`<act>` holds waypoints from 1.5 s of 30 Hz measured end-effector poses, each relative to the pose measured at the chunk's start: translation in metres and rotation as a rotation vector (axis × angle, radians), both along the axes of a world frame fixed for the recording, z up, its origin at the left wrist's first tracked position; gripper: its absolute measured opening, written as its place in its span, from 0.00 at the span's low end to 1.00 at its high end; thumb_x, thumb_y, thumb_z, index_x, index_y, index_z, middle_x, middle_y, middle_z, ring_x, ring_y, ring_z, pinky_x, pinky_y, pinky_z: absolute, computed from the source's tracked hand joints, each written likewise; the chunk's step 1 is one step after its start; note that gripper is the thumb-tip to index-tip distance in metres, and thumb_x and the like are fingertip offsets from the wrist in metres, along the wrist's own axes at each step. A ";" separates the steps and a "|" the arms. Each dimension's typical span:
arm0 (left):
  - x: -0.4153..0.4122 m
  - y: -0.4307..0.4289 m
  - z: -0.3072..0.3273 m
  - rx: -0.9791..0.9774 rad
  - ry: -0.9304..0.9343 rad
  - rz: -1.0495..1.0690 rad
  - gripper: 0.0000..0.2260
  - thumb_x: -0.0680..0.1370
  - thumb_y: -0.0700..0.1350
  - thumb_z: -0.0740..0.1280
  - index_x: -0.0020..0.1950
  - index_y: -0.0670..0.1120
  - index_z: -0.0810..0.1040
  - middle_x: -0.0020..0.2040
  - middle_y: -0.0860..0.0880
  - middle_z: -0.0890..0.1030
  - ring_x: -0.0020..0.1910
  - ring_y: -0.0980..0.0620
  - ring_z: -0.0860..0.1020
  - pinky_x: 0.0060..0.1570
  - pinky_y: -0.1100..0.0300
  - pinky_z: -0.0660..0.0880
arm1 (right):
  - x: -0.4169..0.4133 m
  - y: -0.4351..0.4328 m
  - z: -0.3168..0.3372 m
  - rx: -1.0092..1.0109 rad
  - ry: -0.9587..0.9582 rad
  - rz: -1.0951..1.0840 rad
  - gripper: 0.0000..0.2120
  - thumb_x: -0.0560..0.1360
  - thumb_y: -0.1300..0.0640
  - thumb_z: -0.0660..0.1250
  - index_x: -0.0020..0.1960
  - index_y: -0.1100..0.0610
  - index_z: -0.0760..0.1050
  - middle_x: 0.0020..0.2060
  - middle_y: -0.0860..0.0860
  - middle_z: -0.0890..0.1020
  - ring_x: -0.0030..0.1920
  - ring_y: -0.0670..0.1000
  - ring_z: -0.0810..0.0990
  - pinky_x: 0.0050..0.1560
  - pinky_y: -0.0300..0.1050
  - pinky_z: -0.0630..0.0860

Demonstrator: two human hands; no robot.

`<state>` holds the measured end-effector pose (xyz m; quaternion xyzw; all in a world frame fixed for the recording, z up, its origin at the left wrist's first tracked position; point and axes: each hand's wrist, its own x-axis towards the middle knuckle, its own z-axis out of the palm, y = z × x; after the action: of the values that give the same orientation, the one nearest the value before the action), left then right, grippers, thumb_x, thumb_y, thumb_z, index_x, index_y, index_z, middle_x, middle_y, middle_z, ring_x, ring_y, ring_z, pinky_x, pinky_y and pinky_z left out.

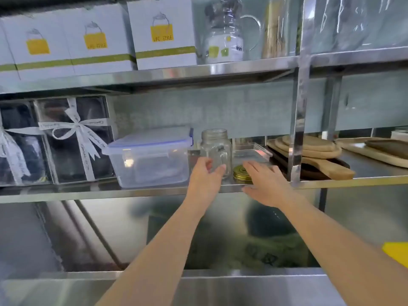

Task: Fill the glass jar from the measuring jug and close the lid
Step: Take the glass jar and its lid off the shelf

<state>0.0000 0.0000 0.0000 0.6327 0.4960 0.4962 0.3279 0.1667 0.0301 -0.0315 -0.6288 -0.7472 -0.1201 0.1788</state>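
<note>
**Both hands going for the jar and lid, nothing filled yet**

Steel worktop [242,288] sits closest to the camera, and both arms reach over it to the middle shelf [88,192]. Left hand [206,173] is spread, fingers curling toward the empty glass jar [216,149], which stands upright on that shelf between a clear plastic box [152,160] and the gold lid [241,172]. Looks like it's touching the glass, though blur makes that hard to call. Right hand [265,184] is flat and spread, over the lid but not gripping it. So this is the fetching step. Next: close on both, lift them down. No measuring jug in view that I can spot.
</note>
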 end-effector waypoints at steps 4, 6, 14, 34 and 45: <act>0.017 0.008 0.000 -0.071 -0.125 -0.058 0.22 0.78 0.47 0.64 0.70 0.45 0.64 0.69 0.47 0.70 0.64 0.50 0.70 0.57 0.60 0.64 | -0.003 0.011 -0.009 -0.004 -0.011 -0.013 0.27 0.75 0.50 0.61 0.71 0.53 0.58 0.71 0.51 0.66 0.69 0.53 0.64 0.67 0.55 0.59; 0.022 0.014 -0.001 -0.098 -0.169 -0.070 0.22 0.78 0.47 0.63 0.71 0.45 0.63 0.68 0.48 0.70 0.60 0.53 0.69 0.55 0.60 0.63 | -0.002 0.010 -0.015 0.070 -0.051 0.009 0.24 0.75 0.52 0.60 0.70 0.54 0.61 0.70 0.50 0.68 0.69 0.53 0.65 0.66 0.53 0.61; 0.036 0.026 -0.004 -0.096 -0.192 0.122 0.16 0.77 0.47 0.65 0.62 0.44 0.67 0.58 0.46 0.73 0.56 0.48 0.73 0.58 0.51 0.70 | 0.012 -0.001 -0.026 0.333 -0.073 0.076 0.15 0.67 0.62 0.73 0.54 0.60 0.78 0.49 0.56 0.84 0.48 0.59 0.80 0.45 0.54 0.77; 0.001 -0.042 -0.001 -0.375 -0.539 0.057 0.15 0.77 0.55 0.64 0.35 0.48 0.71 0.30 0.51 0.66 0.28 0.54 0.63 0.31 0.61 0.68 | 0.021 -0.114 -0.002 0.459 0.168 0.161 0.10 0.67 0.67 0.73 0.48 0.64 0.79 0.40 0.60 0.84 0.37 0.59 0.83 0.35 0.51 0.81; -0.056 -0.184 -0.039 -0.470 -0.629 -0.040 0.22 0.75 0.52 0.67 0.20 0.50 0.74 0.24 0.53 0.64 0.25 0.54 0.60 0.37 0.57 0.71 | 0.010 -0.251 -0.022 0.280 0.419 0.112 0.03 0.73 0.64 0.67 0.46 0.62 0.77 0.39 0.58 0.82 0.38 0.56 0.77 0.38 0.47 0.72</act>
<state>-0.0561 -0.1840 -0.0392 0.3672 0.4589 0.5322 0.6094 0.1765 -0.2212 -0.0530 -0.5669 -0.7034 -0.0797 0.4213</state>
